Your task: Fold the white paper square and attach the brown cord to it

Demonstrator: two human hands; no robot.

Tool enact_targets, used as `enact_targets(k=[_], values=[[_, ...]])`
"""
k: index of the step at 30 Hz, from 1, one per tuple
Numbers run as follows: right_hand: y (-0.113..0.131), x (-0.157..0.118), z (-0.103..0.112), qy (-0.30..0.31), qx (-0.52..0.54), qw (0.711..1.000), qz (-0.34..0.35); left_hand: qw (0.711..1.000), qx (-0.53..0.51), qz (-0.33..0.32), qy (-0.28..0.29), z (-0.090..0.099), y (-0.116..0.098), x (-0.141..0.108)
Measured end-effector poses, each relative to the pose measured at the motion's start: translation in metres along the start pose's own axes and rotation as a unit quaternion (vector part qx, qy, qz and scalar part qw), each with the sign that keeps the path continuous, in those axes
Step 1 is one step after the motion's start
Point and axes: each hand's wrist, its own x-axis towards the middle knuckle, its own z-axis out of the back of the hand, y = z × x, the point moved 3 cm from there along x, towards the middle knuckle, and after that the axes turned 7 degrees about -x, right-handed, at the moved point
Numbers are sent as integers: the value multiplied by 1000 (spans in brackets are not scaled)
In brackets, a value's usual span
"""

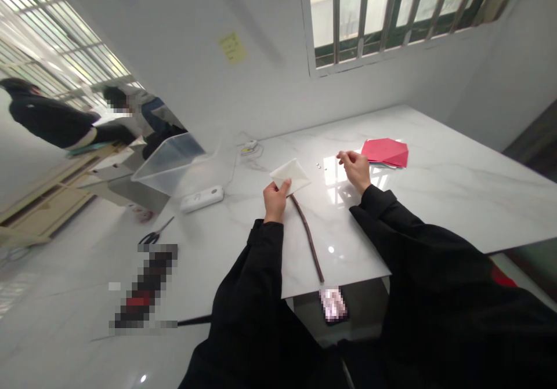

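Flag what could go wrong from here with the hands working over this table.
The small pale bits lie loose on the glossy marble tabletop, close to the right hand, so a careless move might scatter them. The brown twig runs from just below the left hand, which holds the folded white paper, to the table's near edge, so a sleeve could possibly nudge it off.
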Motion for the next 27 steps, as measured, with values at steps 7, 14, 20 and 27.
enact_targets(k=[7,14,20,27], values=[[-19,-3,-5,57,-161,985,35,997,43,-45,-46,13,2,4],[-24,-4,-23,103,-234,966,33,991,93,-76,-64,19,8,4],[-22,4,-35,100,-271,957,12,992,79,-78,-53,20,5,-2],[-23,11,-46,91,-290,953,-12,990,109,-89,-32,15,0,-23]])
